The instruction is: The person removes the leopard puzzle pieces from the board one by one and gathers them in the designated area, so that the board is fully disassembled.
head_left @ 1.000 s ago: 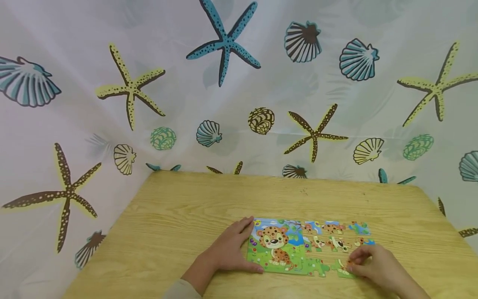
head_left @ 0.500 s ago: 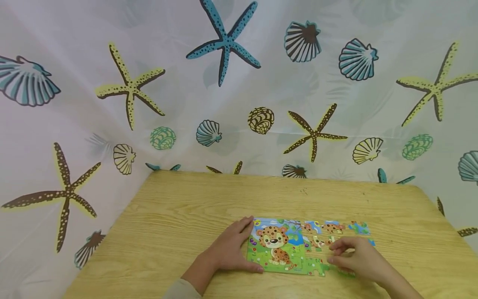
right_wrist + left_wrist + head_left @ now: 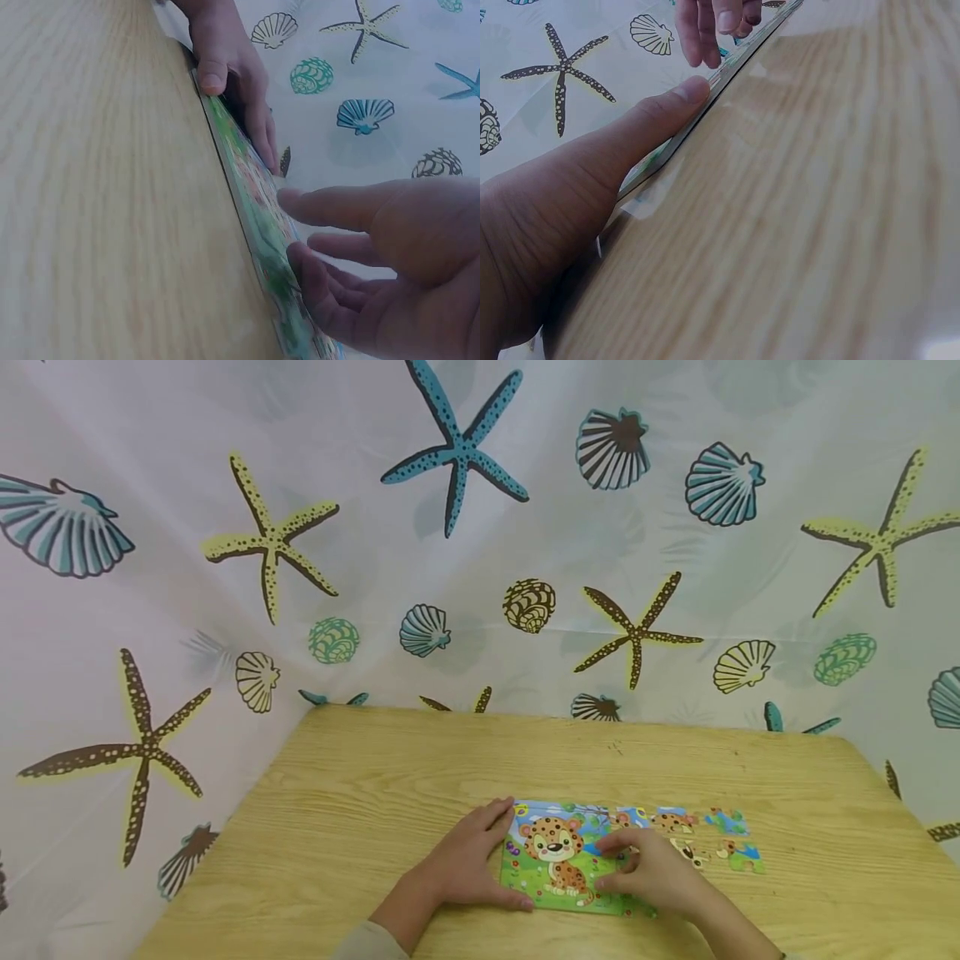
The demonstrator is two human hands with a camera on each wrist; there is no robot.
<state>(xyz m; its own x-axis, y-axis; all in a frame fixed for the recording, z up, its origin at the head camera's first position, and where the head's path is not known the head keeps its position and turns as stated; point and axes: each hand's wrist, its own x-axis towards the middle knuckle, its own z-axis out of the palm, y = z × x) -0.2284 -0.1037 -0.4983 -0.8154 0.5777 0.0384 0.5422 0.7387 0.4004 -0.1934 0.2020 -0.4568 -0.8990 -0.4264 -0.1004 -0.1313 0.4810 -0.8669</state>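
Note:
A jigsaw puzzle board (image 3: 558, 860) with a spotted leopard cub on a green and blue scene lies flat on the table. My left hand (image 3: 468, 860) holds its left side, fingers at the far left corner and thumb (image 3: 694, 90) along the near edge. Over the board's right part hovers my right hand (image 3: 652, 872). Its thumb and fingers stand apart in the right wrist view, with nothing visible between them. Beside the board lie loose jigsaw pieces (image 3: 675, 820) in rows. The right hand hides some of them and part of the board's right edge.
The pale wooden table (image 3: 420, 768) runs to a white cloth (image 3: 360, 552) printed with starfish and shells, which surrounds it at the back and sides. A piece with blue and green (image 3: 726, 821) lies at the back right of the loose rows.
My right hand has moved left from a lower-row jigsaw piece, across the loose pieces, to above the board's right part. The left hand stays on the board.

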